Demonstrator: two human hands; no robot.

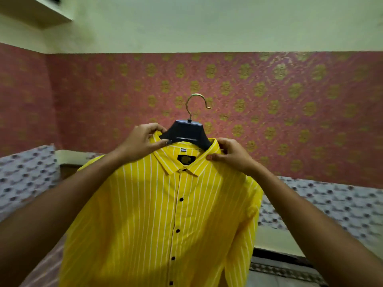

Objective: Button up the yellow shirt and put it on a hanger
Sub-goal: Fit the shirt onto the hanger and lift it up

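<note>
the left hand (139, 140) pinches the collar of the yellow shirt (157, 214) on one side, and the right hand (230, 155) pinches it on the other. between the 2 hands the dark hanger (187, 132) sits inside the collar, its gold hook (196, 104) above them. 5 black buttons are fastened below. behind the hands hangs pink patterned wallpaper (290, 96); a printed bedsheet (342, 201) lies beyond the right forearm.

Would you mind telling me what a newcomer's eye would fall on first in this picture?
The bright yellow shirt, white-striped and closed with dark buttons, fills the centre and bottom, hung on a dark hanger whose gold hook rises above it. The left hand and right hand pinch its collar on either side, before pink patterned wallpaper.
</note>
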